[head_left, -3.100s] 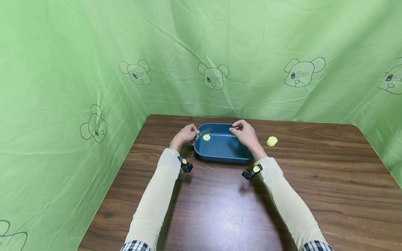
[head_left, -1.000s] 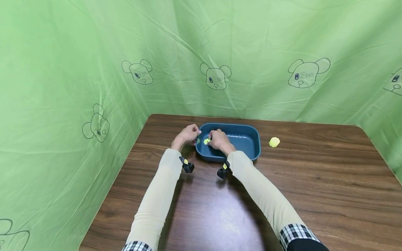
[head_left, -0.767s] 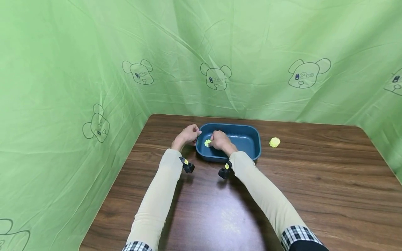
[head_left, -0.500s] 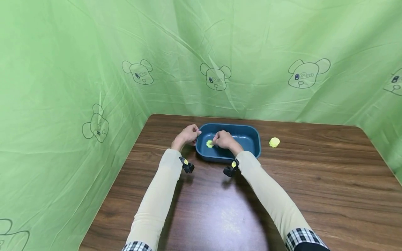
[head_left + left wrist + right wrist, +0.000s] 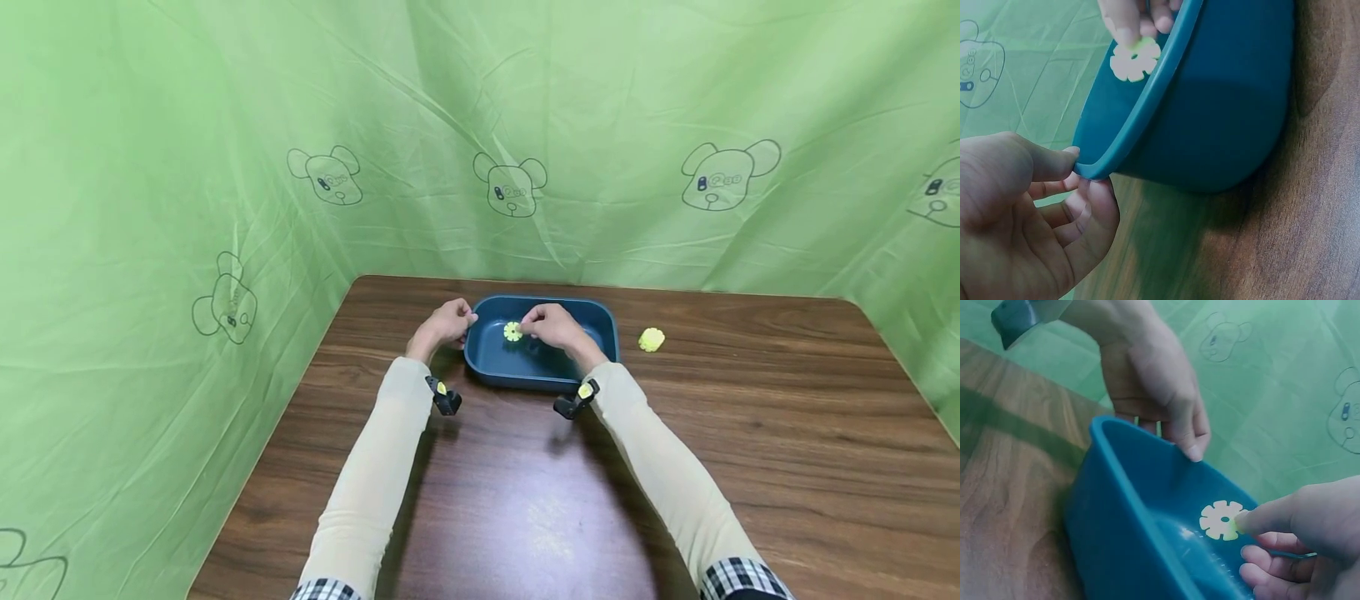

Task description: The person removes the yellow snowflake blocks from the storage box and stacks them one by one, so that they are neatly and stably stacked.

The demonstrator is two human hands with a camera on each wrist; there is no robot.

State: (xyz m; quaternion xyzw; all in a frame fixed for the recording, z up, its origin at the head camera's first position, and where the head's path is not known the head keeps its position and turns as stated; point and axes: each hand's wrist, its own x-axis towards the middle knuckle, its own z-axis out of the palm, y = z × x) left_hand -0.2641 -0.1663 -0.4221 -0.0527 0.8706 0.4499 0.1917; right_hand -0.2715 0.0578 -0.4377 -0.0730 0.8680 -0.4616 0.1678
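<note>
My left hand pinches the left rim of a dark blue rectangular basin, thumb on the inner side and fingers outside in the left wrist view. Over the basin's inside, my right hand pinches a pale yellow notched plastic disc by its edge. The disc is flat and flower-shaped, with a small hole in its middle. In the right wrist view it is tilted up, its face showing beside the thumb and fingers.
A yellow scalloped piece, perhaps stacked discs, lies on the table to the basin's right. The brown wood-grain table extends widely to the right and in front. Green cloth hangs behind and at the sides.
My right hand left the basin's right rim, reached to its left end and took the disc. It has since lifted the disc and moved right. My left hand stayed on the rim.
</note>
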